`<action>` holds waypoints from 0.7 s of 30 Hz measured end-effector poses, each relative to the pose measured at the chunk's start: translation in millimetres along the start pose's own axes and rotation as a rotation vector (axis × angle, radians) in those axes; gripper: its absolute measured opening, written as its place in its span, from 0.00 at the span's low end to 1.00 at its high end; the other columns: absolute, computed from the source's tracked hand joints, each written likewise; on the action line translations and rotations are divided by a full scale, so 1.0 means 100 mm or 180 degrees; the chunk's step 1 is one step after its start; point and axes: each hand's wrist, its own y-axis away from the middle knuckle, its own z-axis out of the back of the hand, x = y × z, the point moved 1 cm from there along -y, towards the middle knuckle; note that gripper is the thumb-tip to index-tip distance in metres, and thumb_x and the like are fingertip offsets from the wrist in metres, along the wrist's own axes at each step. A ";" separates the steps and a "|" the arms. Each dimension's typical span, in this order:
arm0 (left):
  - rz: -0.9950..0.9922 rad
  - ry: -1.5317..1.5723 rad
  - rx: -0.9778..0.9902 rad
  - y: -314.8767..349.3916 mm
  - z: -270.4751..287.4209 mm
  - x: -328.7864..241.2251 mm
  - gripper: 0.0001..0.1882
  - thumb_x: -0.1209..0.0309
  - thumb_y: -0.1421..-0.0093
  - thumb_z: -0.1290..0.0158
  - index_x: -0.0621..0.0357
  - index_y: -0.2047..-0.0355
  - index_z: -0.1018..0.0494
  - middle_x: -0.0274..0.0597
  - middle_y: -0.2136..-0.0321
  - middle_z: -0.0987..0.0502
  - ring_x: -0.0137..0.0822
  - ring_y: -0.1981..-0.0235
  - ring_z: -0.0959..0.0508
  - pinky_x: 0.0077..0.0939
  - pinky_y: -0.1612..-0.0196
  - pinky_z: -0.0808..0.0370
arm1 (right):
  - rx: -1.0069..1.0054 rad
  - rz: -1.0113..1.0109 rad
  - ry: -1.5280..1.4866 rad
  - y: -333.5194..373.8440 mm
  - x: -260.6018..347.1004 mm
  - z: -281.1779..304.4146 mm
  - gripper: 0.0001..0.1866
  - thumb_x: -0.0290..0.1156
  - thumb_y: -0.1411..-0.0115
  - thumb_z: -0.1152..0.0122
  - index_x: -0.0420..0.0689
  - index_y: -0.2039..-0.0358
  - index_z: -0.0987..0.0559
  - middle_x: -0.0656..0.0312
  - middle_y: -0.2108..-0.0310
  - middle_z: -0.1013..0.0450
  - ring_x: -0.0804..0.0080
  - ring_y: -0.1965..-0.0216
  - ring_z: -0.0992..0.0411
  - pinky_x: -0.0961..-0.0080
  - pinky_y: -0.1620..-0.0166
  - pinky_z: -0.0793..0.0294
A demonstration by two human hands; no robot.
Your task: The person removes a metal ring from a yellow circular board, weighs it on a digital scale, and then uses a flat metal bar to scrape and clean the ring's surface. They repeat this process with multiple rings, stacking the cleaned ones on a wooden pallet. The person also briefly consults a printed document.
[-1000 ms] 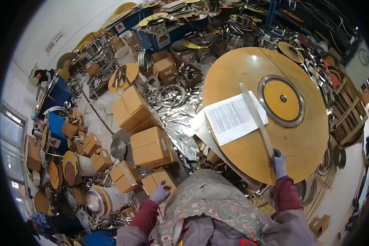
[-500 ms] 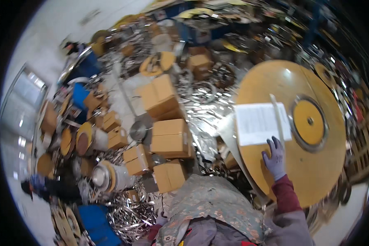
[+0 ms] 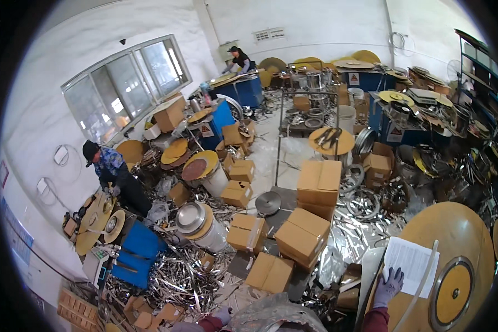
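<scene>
My right hand, in a light purple work glove, lies with spread fingers on the lower left part of a printed paper sheet. The sheet rests on a large round tan board. A narrow, slightly curved pale strip crosses the sheet's right side, apart from my fingers. To its right, a metal ring surrounds a smaller yellow disc on the board. My left hand, also gloved, hangs low beside my patterned apron; its fingers are too unclear to read.
Cardboard boxes stand stacked ahead, left of the board. Shiny metal strip scrap covers much of the floor. A co-worker stands at a bench on the left; another person is at the far table. A metal frame rises mid-room.
My view has swung up and left, bringing the windows and both people into clear sight. The board sits lower right. My right hand stays at the sheet, now lying on its lower left part.
</scene>
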 end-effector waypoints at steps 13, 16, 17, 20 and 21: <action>0.0594 0.0584 -0.0723 0.31 0.09 -0.16 0.56 0.64 0.51 0.42 0.51 0.30 0.68 0.58 0.62 0.21 0.54 0.60 0.21 0.44 0.53 0.25 | -0.0084 -0.0727 -0.1577 -0.57 -0.96 -0.37 0.23 0.39 0.31 0.57 0.33 0.51 0.24 0.41 0.50 0.28 0.49 0.47 0.31 0.61 0.43 0.33; 0.0388 0.0803 -0.1332 0.21 0.04 0.17 0.55 0.69 0.50 0.46 0.46 0.29 0.70 0.52 0.66 0.20 0.49 0.67 0.20 0.42 0.60 0.23 | -0.0611 -0.0942 -0.1701 -0.85 -1.46 -0.25 0.36 0.54 0.31 0.60 0.27 0.47 0.28 0.41 0.46 0.30 0.53 0.46 0.30 0.66 0.44 0.33; 0.0389 0.0840 -0.1245 0.20 0.02 0.32 0.56 0.69 0.51 0.45 0.45 0.29 0.70 0.51 0.66 0.20 0.48 0.67 0.20 0.41 0.62 0.23 | -0.0931 -0.0889 -0.2130 -1.00 -1.58 -0.16 0.36 0.54 0.31 0.60 0.27 0.48 0.28 0.42 0.49 0.28 0.53 0.49 0.29 0.65 0.45 0.31; 0.0616 0.1042 -0.0874 0.24 -0.09 0.80 0.58 0.69 0.53 0.43 0.43 0.29 0.69 0.50 0.66 0.20 0.46 0.69 0.20 0.38 0.64 0.22 | -0.1537 -0.1123 -0.2137 -1.14 -1.62 0.15 0.34 0.53 0.31 0.60 0.28 0.49 0.27 0.44 0.53 0.26 0.55 0.53 0.28 0.63 0.49 0.30; 0.0609 0.0963 -0.0775 0.28 -0.11 0.99 0.58 0.69 0.54 0.43 0.43 0.29 0.69 0.51 0.66 0.20 0.46 0.69 0.20 0.38 0.64 0.22 | -0.1643 -0.1126 -0.1777 -1.09 -1.49 0.25 0.33 0.52 0.31 0.59 0.29 0.50 0.27 0.44 0.54 0.26 0.55 0.54 0.28 0.63 0.50 0.30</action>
